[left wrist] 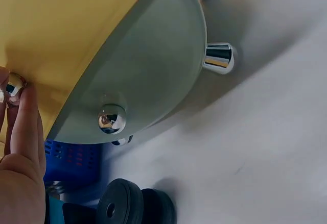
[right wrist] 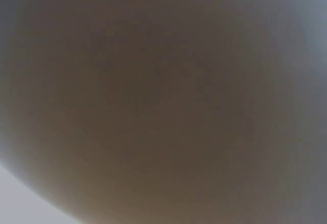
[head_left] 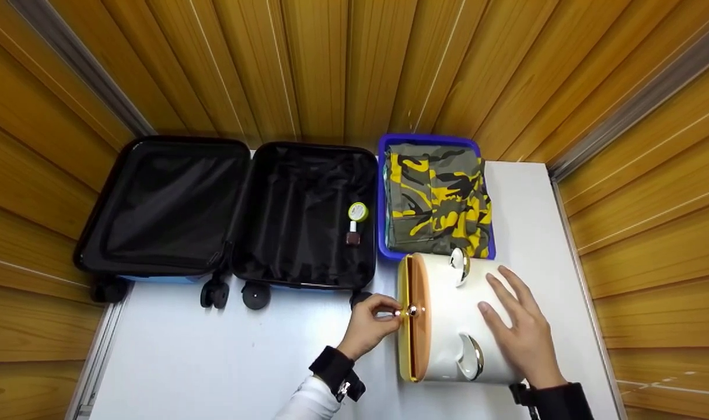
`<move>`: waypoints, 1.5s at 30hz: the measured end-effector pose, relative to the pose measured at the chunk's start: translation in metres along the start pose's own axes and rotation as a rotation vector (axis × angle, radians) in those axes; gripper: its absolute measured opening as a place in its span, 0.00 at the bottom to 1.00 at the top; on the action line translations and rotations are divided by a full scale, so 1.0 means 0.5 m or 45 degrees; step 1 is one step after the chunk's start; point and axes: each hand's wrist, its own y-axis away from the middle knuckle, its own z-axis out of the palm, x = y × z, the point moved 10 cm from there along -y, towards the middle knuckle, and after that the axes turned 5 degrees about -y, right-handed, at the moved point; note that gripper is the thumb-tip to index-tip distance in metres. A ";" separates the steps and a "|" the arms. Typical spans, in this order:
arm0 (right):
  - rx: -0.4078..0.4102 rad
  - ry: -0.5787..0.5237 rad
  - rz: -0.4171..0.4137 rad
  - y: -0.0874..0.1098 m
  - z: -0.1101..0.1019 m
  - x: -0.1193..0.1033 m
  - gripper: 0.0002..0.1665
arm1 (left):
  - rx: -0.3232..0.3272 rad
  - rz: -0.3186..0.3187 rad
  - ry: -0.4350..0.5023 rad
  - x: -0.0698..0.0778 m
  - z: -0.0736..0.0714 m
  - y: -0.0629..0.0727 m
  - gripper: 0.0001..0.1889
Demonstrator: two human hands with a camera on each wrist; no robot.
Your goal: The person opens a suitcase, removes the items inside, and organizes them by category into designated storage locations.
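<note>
A white storage box (head_left: 447,315) with a yellow and orange front and two gold-edged, loop-like parts on top sits on the table. With thumb and fingers, my left hand (head_left: 370,324) pinches a small shiny knob on the yellow front (left wrist: 66,25); the left wrist view shows this knob (left wrist: 15,85) between the fingers. Another round metal knob (head_left: 412,310) sits just beside it. My right hand (head_left: 523,332) rests on the box's white top with fingers spread. The right wrist view is a dark blur, so nothing there can be made out.
An open black-lined suitcase (head_left: 243,233) lies at the left, with a round green-rimmed container (head_left: 358,212) and a small dark-red bottle (head_left: 353,237) in it. Behind the box, a blue basket (head_left: 381,198) holds folded camouflage cloth (head_left: 436,198). Wood-patterned walls (head_left: 313,70) enclose the table.
</note>
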 end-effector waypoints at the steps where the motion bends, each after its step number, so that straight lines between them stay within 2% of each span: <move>1: 0.001 0.002 -0.006 0.000 0.000 -0.001 0.34 | 0.001 0.001 -0.006 0.001 -0.005 0.002 0.10; 9: -0.001 0.011 -0.023 0.000 -0.007 -0.001 0.35 | 0.029 0.002 -0.098 0.010 -0.048 0.015 0.09; 18: 0.016 0.060 -0.021 0.005 -0.025 0.007 0.36 | 0.053 0.027 -0.113 0.019 -0.082 0.024 0.10; 29: 0.054 0.067 -0.014 0.013 -0.052 0.027 0.36 | 0.065 0.029 -0.159 0.018 -0.094 0.029 0.10; 32: 0.057 0.057 -0.021 0.013 -0.051 0.026 0.36 | 0.045 0.065 -0.158 0.022 -0.094 0.029 0.10; 35: 0.061 0.054 -0.031 0.014 -0.049 0.024 0.36 | 0.027 0.146 -0.203 0.043 -0.098 0.027 0.10; 39: 0.062 0.059 -0.029 0.016 -0.047 0.023 0.36 | 0.044 0.265 -0.338 0.098 -0.120 0.005 0.10; 42: 0.055 0.060 -0.007 0.016 -0.045 0.024 0.36 | 0.072 0.341 -0.520 0.150 -0.146 -0.038 0.10; 45: 0.042 0.052 0.012 0.015 -0.042 0.024 0.36 | 0.095 0.404 -0.740 0.201 -0.171 -0.095 0.11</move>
